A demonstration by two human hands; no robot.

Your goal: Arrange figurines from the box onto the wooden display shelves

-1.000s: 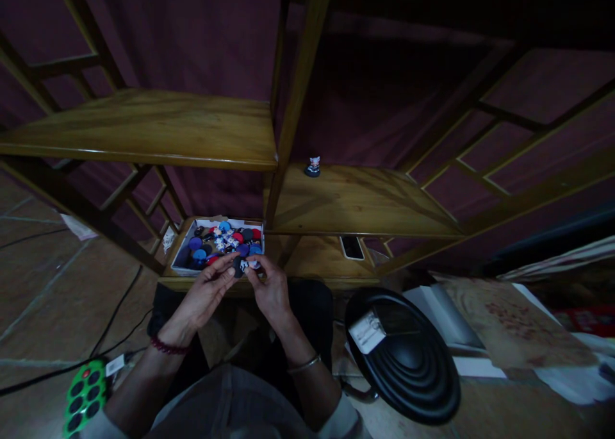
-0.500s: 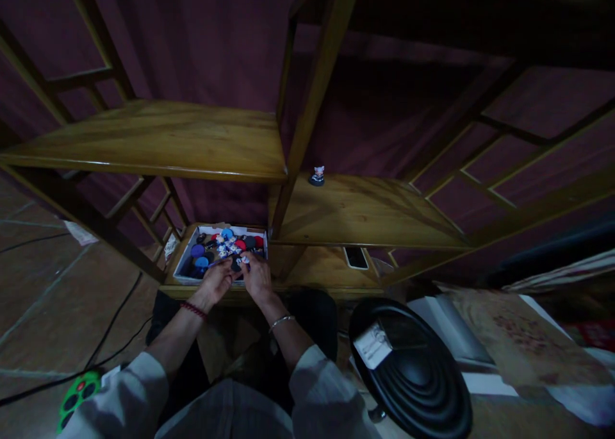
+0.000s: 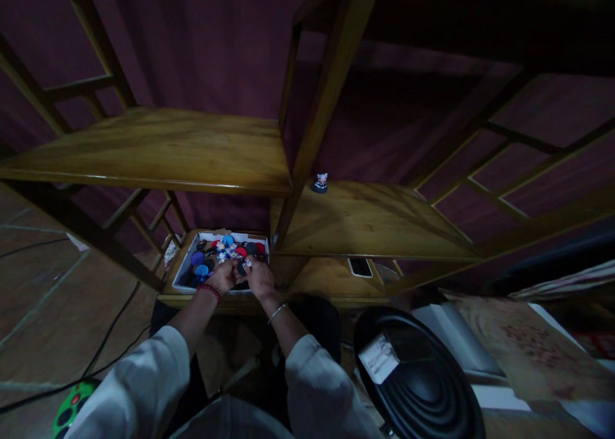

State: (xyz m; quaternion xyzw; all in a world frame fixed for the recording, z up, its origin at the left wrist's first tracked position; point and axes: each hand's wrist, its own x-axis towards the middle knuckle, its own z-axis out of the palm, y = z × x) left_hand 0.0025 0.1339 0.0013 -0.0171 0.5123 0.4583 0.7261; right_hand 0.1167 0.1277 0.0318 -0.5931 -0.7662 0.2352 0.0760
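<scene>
Fingers, right hand (image 3: 261,277): drawn in and pinching a small figurine (image 3: 241,268) at its pale upper part, thumb and fingertips meeting there.
Fingers, left hand (image 3: 223,277): curled in at the dark round base, seemingly gripping its edge; the exact contact is too small and dim to make out.
Held figurine, place: between the two hands, at their fingertips, over the near right part of the open box (image 3: 182,273); dark base towards the left hand, pale figure towards the right.
Held figurine, weight: probably light, easily carried by one hand.
Held figurine, feel: likely stiff, perhaps hard plastic; the smooth base may slip a little if pinched only at its rim.
Weak spots: small projecting parts of the figure could bend or snap under a hard squeeze.
Best hold: the base, taken across its sides, with light fingertips steadying the body.
Box pieces: a blue disc (image 3: 201,270), a purple disc (image 3: 197,258) and a heap of small pale figures (image 3: 227,250) lie beyond the fingers.
Shelf figurine (image 3: 320,182): upright on its dark base on the right shelf (image 3: 375,221), well apart from both hands.
</scene>
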